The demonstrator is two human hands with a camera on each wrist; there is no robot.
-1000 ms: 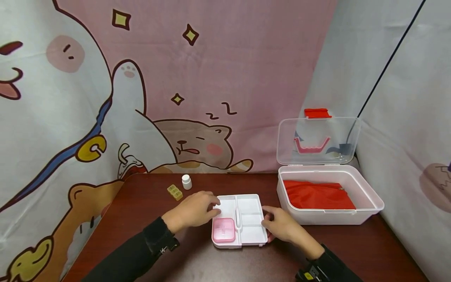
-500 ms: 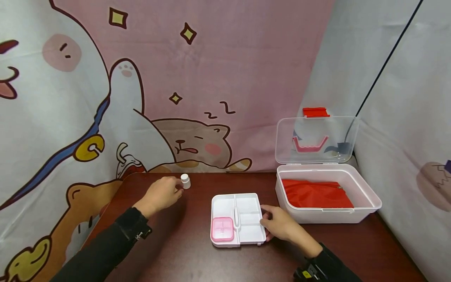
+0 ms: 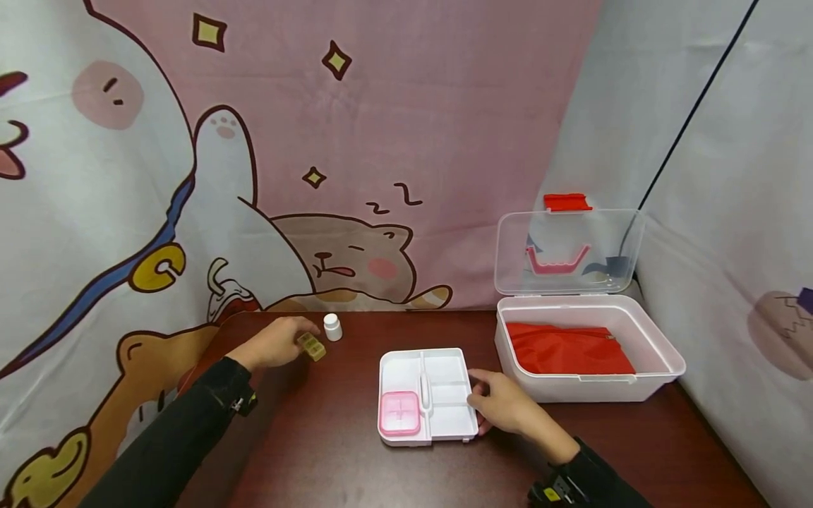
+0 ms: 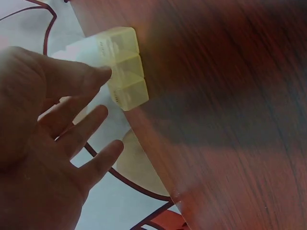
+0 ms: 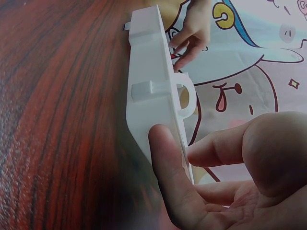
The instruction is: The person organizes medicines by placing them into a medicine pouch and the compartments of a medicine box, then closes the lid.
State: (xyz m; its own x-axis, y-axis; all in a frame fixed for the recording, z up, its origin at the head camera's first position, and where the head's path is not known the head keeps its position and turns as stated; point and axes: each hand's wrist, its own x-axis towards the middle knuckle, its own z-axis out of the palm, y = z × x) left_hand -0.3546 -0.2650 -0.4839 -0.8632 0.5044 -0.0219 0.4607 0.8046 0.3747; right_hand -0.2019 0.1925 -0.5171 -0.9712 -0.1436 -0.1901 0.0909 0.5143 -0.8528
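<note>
My left hand (image 3: 274, 344) is at the yellow pill box (image 3: 312, 346), thumb and index finger around its near-left end. In the left wrist view the thumb tip lies against the yellow pill box (image 4: 125, 72), and the other fingers spread away from it. Just right of it stands a small white bottle (image 3: 333, 327). My right hand (image 3: 504, 403) grips the right edge of a white compartment box (image 3: 454, 425), thumb and index finger on either side of its rim. A pink lidded square insert (image 3: 399, 413) sits in that box's front left corner.
Back right on the brown table (image 3: 330, 466) stands a white bin (image 3: 660, 360) with its clear lid (image 3: 610, 236) raised and red fabric (image 3: 565, 351) inside. A cartoon-print cloth (image 3: 444, 127) hangs behind the table.
My left hand has left the compartment box's left side and moved back and left to the yellow pill box. My right hand has stayed at the right edge.
</note>
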